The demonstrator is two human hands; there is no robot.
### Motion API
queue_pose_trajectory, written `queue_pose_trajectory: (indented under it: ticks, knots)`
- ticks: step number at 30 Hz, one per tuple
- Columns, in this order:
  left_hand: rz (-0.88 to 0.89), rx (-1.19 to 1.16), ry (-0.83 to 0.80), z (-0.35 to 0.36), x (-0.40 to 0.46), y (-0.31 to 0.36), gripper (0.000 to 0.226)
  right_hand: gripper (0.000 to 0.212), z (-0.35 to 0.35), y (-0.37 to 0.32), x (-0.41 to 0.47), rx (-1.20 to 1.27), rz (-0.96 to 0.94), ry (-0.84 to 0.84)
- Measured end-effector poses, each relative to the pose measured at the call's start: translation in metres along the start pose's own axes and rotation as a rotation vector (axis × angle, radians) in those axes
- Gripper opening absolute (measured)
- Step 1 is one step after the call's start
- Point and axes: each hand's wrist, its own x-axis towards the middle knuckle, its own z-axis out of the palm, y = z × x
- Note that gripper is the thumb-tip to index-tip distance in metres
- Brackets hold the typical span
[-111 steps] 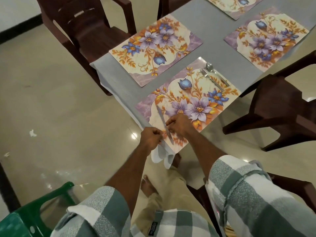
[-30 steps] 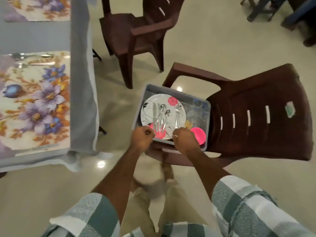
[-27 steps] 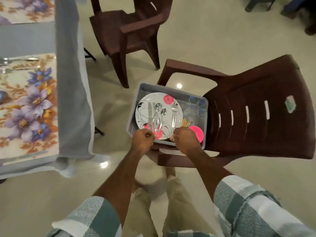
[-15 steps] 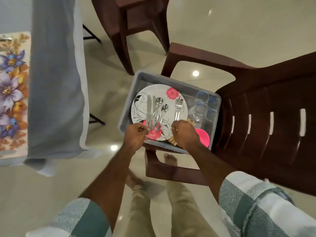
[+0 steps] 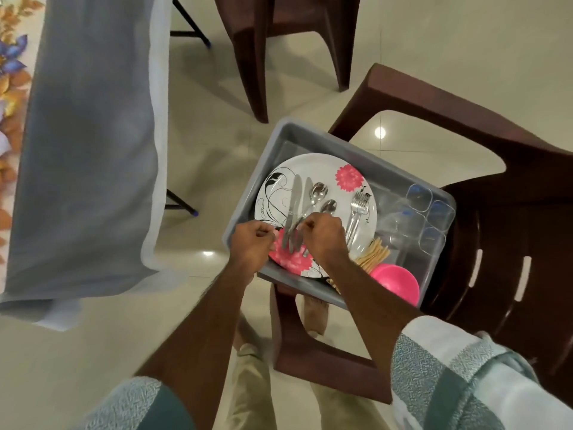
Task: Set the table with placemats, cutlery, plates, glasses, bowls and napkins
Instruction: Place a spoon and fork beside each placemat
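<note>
Partly hidden: cutlery handles under right hand.

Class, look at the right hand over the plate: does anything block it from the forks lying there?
Nothing visible does. The forks lie bare on the plate in the grey tub, just beside the right hand, whose fingers are at the spoons.
</note>
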Motion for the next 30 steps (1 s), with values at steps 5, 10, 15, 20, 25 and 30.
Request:
queue_pose_trajectory:
  ticks: [5,10,15,20,25,30]
  knots:
    - [0.009,0.015,-0.014,-0.003,0.029,-0.002,0.010,0.014,0.023,-0.020,0.029,0.046,0.100,0.039]
    - [0.022,0.006,-0.040,-0.006,0.042,-0.004,0.020,0.028,0.043,-0.035,0.047,0.075,0.197,0.076]
    - [-0.054,-0.090,-0.049,-0.011,0.050,0.004,0.021,0.023,0.051,-0.045,0.049,-0.039,0.240,0.108]
    - [-0.074,-0.066,-0.062,-0.015,0.055,0.001,0.021,0.023,0.053,-0.052,0.046,-0.020,0.285,0.064]
    - [-0.068,-0.045,-0.062,-0.014,0.057,-0.009,0.017,0.024,0.057,-0.055,0.039,-0.028,0.283,-0.009]
    - [-0.061,-0.001,-0.075,-0.010,0.061,-0.016,0.022,0.026,0.057,-0.052,0.038,-0.021,0.270,-0.038]
